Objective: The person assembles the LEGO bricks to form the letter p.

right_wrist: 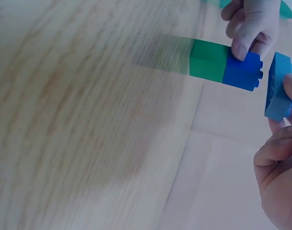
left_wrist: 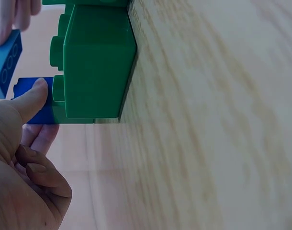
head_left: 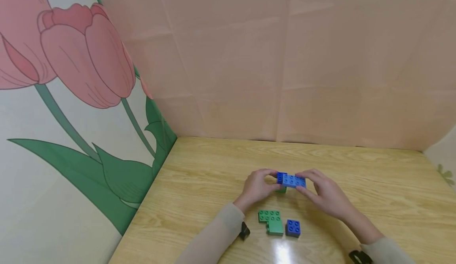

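even soft light | glare on table (head_left: 281, 252) | wrist views blurred

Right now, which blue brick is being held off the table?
The light blue long brick, pinched by the right hand; the small dark blue brick lies untouched on the table beside the green bricks.

Open wooden table (head_left: 374, 177) is seen right of the hands. The way behind them is blocked by a green brick (head_left: 270, 220) and a blue brick (head_left: 293, 228).
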`<state>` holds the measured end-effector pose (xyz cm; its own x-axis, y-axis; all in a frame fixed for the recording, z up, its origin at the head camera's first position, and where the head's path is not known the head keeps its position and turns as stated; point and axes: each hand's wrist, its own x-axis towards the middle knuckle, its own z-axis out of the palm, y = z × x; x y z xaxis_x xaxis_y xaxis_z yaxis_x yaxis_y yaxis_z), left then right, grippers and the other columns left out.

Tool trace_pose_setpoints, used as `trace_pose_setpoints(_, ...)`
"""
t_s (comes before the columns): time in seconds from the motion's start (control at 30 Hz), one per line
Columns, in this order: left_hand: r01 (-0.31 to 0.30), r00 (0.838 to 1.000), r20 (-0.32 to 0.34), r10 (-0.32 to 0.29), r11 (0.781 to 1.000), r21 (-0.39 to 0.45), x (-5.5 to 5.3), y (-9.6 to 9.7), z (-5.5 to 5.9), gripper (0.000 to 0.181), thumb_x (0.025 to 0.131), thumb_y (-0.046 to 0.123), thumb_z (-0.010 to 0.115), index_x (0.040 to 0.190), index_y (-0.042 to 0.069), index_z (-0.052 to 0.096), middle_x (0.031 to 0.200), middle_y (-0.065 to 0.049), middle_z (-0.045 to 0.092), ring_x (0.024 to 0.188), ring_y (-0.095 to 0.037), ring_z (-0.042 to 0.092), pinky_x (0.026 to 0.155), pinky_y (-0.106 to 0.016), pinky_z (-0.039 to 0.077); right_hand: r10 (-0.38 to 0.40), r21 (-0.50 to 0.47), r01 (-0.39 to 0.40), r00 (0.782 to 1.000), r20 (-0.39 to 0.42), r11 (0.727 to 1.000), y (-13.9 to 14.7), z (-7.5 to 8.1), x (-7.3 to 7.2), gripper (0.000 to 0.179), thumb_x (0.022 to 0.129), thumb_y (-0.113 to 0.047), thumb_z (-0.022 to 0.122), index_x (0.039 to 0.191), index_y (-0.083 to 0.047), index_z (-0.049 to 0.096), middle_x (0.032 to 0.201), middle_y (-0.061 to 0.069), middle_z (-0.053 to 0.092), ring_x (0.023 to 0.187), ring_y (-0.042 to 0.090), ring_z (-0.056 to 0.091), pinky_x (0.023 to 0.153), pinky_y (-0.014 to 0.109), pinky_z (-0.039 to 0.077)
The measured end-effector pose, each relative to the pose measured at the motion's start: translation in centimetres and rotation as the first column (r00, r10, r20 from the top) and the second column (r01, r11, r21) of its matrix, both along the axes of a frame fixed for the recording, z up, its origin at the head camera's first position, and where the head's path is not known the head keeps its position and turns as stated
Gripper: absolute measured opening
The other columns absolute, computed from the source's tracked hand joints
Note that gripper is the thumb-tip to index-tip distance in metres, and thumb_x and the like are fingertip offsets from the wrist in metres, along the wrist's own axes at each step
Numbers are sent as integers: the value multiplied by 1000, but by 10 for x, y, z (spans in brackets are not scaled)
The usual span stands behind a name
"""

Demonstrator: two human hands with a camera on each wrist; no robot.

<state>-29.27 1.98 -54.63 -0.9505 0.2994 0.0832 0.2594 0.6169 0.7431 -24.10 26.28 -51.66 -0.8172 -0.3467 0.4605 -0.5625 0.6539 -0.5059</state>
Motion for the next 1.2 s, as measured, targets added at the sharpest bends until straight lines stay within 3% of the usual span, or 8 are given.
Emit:
trace_pose_setpoints(0.37,20,1000,4,-20,1000,21,0,0,0,40,85,47,84,123,35,74,117,24,68,124,-15,62,109,-44,46,-27,7,27,1000,-12,1000,-2,2,-7,35,96,-20,78,128,-10,69,119,3,66,61,5,40,50,23,38)
trace_pose_setpoints(0.83,4,1000,20,-4,1000,26,0,0,-2,40,85,52,83,121,36,74,118,25,67,125,-7,59,110,-43,45,-30,22,29,999,43,999,-2,0,-20,35,100,-27,74,131,-11,68,122,4,65,65,9,42,52,24,38)
trace_pose_setpoints(1.2,16,1000,2,-16,999,38,-2,0,-4,40,85,52,82,121,35,75,116,25,68,122,-5,60,108,-42,46,7,-2,-7,998,57,1000,-6,0,-22,33,99,-22,75,129,-12,69,119,4,66,63,8,40,50,24,37)
